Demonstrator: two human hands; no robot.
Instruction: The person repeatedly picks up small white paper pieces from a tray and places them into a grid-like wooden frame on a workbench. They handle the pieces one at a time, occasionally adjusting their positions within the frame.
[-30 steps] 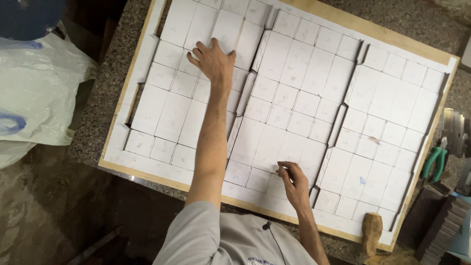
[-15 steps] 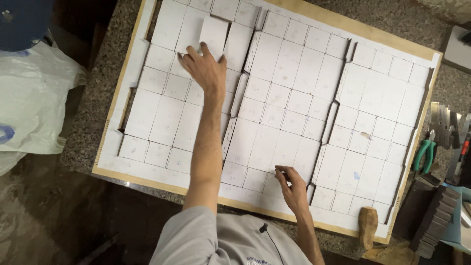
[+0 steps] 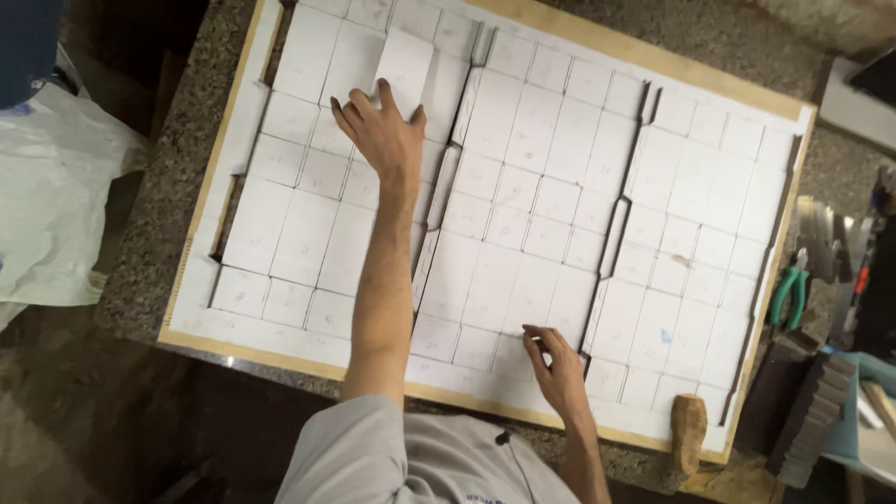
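A large flat wooden-framed board lies on the speckled stone surface, covered edge to edge with white rectangular tiles set in rows, with dark gaps between some groups.

The left hand reaches toward the far left part of the board, fingers spread, palm down. Its fingertips touch one white rectangular tile that sits slightly raised and out of line with its neighbours; the hand presses on it rather than closing around it.

The right hand rests near the board's near edge, about midway along it, fingers bent and fingertips on the tiles there; it grips nothing.

The two hands are well apart.

Off the right edge of the board, green-handled pliers lie on the surface. A brown wooden-handled tool sits at the near right corner, overlapping the frame. A white plastic bag lies beyond the left edge of the surface.
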